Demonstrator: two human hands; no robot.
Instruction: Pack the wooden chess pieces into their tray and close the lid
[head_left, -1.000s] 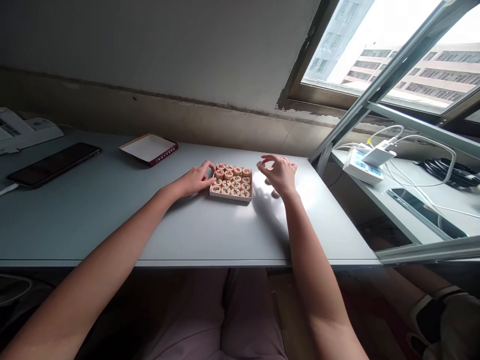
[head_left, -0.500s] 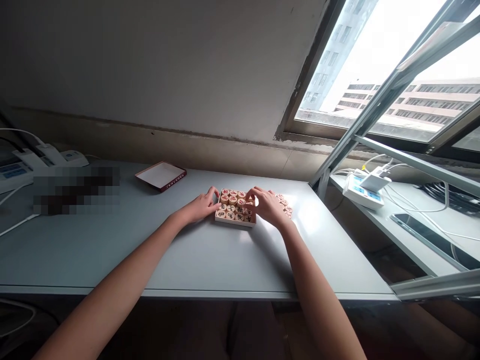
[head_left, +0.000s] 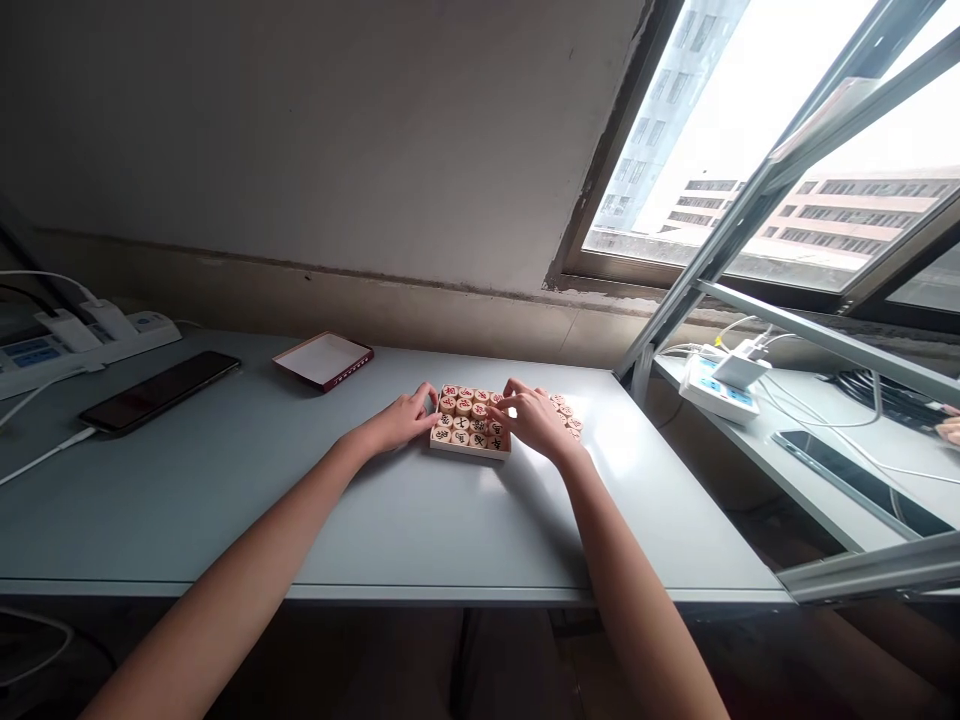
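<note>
A small white box (head_left: pixel 466 450) full of round wooden Chinese chess pieces (head_left: pixel 461 417) lies on the grey table (head_left: pixel 420 520). My left hand (head_left: pixel 403 416) rests against the box's left side, fingers touching its edge. At the box's right edge, my right hand (head_left: pixel 534 415) has its fingertips down on the pieces there. Whether a piece sits between those fingers is hidden. Several loose chess pieces (head_left: pixel 568 413) lie on the table just right of that hand.
The box's red lid (head_left: pixel 323 360) lies upturned at the back left. A dark phone (head_left: pixel 159 390) on a cable and a power strip (head_left: pixel 71 336) sit far left. An open window frame (head_left: pixel 757 300), another power strip (head_left: pixel 720 388) and a second phone (head_left: pixel 855 478) are at the right.
My right hand came from above the loose pieces over to the box's right edge and lowered onto the pieces. The left hand stayed at the box. The camera tilted up.
</note>
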